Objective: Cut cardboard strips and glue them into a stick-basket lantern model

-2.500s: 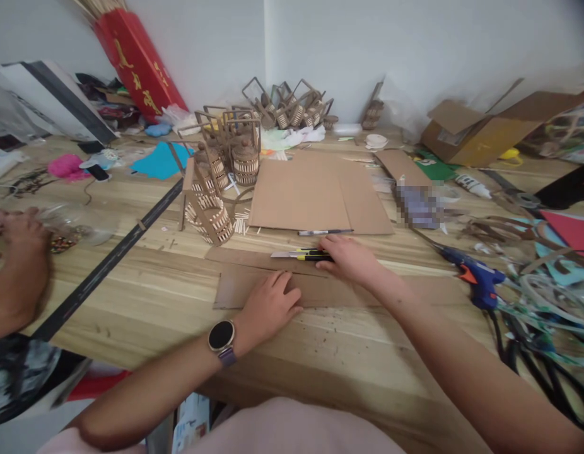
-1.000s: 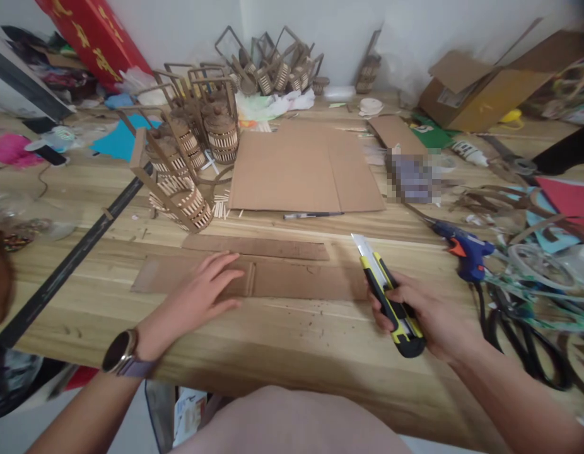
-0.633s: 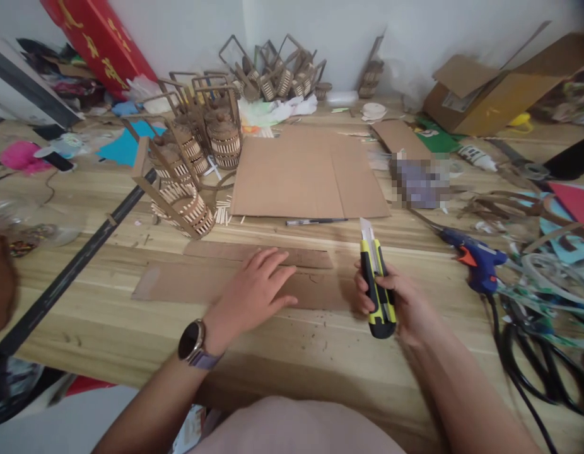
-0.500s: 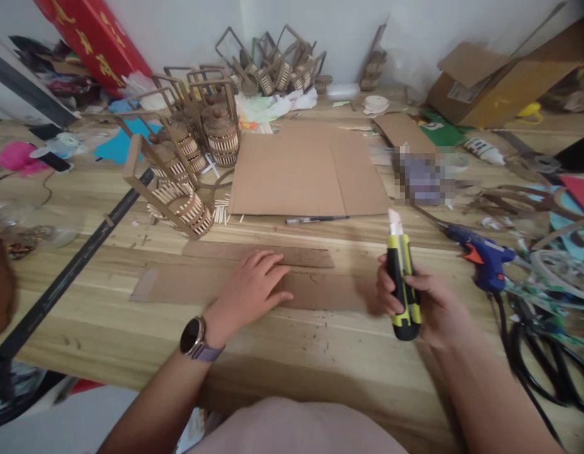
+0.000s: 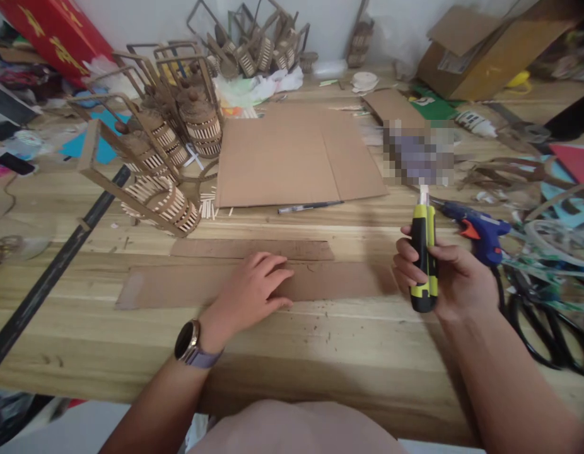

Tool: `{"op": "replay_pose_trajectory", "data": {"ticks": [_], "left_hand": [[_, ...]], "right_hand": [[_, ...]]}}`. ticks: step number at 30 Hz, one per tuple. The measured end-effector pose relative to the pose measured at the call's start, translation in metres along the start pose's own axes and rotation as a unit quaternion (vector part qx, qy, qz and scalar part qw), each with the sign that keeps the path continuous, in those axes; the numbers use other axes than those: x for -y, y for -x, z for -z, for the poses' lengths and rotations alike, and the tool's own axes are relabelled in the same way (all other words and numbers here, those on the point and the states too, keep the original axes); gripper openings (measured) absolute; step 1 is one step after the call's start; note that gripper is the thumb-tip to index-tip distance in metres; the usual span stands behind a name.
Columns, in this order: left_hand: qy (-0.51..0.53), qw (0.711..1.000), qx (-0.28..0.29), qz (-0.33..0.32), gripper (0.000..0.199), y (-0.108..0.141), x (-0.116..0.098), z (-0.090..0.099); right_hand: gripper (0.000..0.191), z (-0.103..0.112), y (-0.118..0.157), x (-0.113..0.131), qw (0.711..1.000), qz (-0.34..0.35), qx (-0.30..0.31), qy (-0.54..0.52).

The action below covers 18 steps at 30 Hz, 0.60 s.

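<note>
My left hand [image 5: 251, 290] lies palm down with its fingers apart on a long cardboard strip [image 5: 342, 282], which runs left to right across the wooden table [image 5: 282, 359]. A second, narrower cardboard strip [image 5: 216, 249] lies just beyond it. My right hand [image 5: 455, 277] is closed around a yellow and black utility knife [image 5: 423, 258], held upright above the table by the right end of the strip, its blade out and pointing away from me. Behind the strips lie a pen [image 5: 311, 207] and a large cardboard sheet [image 5: 282, 157].
Several small wooden baskets [image 5: 162, 205] with tall handles stand at the left, beside a long black bar [image 5: 60, 277]. At the right are a blue hot glue gun [image 5: 484, 233], black-handled scissors [image 5: 533, 328] and tangled strips. A cardboard box [image 5: 485, 57] stands at the back right.
My right hand has moved the utility knife a little to the right and away from me. My left hand stays on the strip, while the view has shifted slightly.
</note>
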<state>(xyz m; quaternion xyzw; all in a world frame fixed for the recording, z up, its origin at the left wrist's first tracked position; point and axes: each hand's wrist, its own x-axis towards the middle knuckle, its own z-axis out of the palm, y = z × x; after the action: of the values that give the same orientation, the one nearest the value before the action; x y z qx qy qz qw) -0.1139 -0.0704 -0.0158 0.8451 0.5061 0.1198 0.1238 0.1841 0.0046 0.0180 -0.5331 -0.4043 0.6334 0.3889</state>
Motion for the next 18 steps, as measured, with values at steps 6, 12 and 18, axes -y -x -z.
{"op": "replay_pose_trajectory", "data": {"ticks": [6,12,18], "left_hand": [[-0.031,0.999,-0.014,-0.016,0.040,0.003,-0.002,-0.004],[-0.035,0.999,-0.030,-0.025,0.036,0.004,-0.004,-0.009],[-0.034,0.998,-0.038,-0.026,0.035,0.002,-0.008,-0.011]], "right_hand": [[0.042,0.007,-0.004,-0.006,0.999,0.005,-0.003,-0.032],[0.044,0.008,-0.005,-0.006,1.000,0.018,0.012,0.001],[0.035,0.006,-0.005,-0.006,0.999,0.008,0.017,-0.026]]}}
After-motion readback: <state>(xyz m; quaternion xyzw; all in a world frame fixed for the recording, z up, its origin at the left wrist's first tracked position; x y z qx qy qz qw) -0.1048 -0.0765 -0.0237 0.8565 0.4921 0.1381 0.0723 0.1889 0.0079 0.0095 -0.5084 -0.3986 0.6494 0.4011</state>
